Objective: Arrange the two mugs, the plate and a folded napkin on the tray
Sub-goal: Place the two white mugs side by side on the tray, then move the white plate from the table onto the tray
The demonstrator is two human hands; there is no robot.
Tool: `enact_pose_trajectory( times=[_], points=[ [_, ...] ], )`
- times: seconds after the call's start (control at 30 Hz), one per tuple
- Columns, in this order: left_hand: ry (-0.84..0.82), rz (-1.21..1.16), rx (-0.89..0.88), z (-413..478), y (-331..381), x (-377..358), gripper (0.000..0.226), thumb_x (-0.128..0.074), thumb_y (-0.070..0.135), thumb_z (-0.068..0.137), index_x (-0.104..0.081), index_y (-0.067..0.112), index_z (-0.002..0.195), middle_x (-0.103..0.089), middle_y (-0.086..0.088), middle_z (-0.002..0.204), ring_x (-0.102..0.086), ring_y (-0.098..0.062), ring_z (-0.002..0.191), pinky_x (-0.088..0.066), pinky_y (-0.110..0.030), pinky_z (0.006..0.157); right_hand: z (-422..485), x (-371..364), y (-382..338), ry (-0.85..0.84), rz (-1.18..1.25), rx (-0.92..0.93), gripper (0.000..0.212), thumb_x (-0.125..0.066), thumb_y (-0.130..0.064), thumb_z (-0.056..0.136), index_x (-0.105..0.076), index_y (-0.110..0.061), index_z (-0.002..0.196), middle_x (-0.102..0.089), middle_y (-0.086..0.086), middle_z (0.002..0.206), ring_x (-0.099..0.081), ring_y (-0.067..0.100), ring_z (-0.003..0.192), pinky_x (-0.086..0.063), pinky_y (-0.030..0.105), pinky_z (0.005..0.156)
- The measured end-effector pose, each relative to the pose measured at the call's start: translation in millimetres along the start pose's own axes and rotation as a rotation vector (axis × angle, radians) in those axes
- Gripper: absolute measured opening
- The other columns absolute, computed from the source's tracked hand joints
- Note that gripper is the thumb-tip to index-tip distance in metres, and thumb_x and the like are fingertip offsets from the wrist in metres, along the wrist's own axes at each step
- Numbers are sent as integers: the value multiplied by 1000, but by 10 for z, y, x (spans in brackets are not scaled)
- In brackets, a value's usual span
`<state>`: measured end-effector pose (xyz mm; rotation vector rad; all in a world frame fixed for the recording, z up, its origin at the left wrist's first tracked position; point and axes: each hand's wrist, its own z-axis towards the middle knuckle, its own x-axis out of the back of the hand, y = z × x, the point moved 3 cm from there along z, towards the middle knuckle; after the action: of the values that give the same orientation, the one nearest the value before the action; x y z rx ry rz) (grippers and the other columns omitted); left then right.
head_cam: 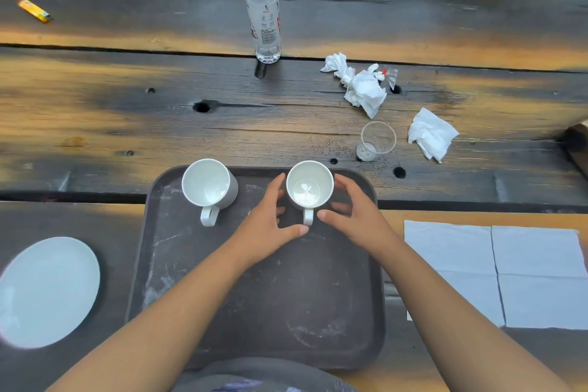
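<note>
Two white mugs stand upright at the far end of the dark brown tray (261, 302). The left mug (208, 186) stands alone, handle toward me. The right mug (309, 186) sits between both hands, handle toward me. My left hand (270, 219) cups its left side with the thumb near the handle. My right hand (356, 212) cups its right side, its fingers against the mug's wall. A white plate (47, 291) lies on the table left of the tray. An unfolded white napkin (515, 274) lies flat to the right of the tray.
A clear water bottle (263, 6) stands far behind the tray. Crumpled tissues (359, 86) and another tissue (432, 134) lie at the right rear, beside a clear plastic cup (377, 140). A yellow lighter (34, 10) lies far left. The wooden table has holes and gaps.
</note>
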<state>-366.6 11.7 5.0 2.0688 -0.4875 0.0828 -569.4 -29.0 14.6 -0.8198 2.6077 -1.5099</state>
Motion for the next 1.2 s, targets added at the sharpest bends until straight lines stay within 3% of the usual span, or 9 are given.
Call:
enact_pose_trajectory(
  times=[0.13,0.3,0.43,0.6,0.83,0.97,1.2],
  points=[
    [1,80,-9,-123,27,-7,104,-78,51,69,-12,59,149,-38,20,152,-53,-12,130,-46,-39,111,-158,-8,2,31,-93,1,71,-78,-32,88,-42,-36,149,-47,-14,151,-60,16,126,-51,39,105],
    [24,217,-4,-291,20,-33,105,-78,43,79,-8,45,156,-35,6,160,-49,-18,137,-44,-39,112,-336,-83,27,65,-267,9,73,-74,-35,89,-40,-27,153,-46,-8,156,-61,16,125,-47,29,95],
    [21,367,-13,-407,20,-38,100,-75,41,85,-11,30,161,-32,2,164,-38,-18,147,-35,-29,112,-488,-140,38,78,-368,13,75,-72,-38,89,-38,-24,155,-47,-4,155,-63,19,122,-48,30,95],
    [-72,610,-36,-564,18,-37,96,-70,44,89,-12,20,162,-25,-2,167,-30,-19,151,-29,-31,118,-595,-262,33,58,-506,46,66,-71,-36,90,-46,-21,149,-56,-1,148,-65,20,117,-49,32,97],
    [-104,836,33,-676,-44,-3,77,-64,45,93,-30,16,155,-45,-9,149,-48,-27,135,-43,-40,109,-670,-405,95,-3,-688,9,64,-66,-38,93,-44,-17,149,-55,6,148,-54,24,134,-46,37,108],
    [-73,903,60,-690,-89,13,60,-59,46,96,-43,11,142,-54,-11,136,-53,-29,126,-47,-41,102,-692,-452,123,-10,-756,-19,63,-65,-40,93,-43,-16,148,-57,9,145,-55,27,133,-47,38,106],
    [-24,857,46,-751,-131,11,56,-60,42,96,-47,10,140,-55,-11,137,-54,-29,126,-46,-40,104,-721,-584,107,1,-762,-1,55,-60,-38,95,-48,-15,143,-61,10,139,-57,28,129,-49,40,104]
  ],
)
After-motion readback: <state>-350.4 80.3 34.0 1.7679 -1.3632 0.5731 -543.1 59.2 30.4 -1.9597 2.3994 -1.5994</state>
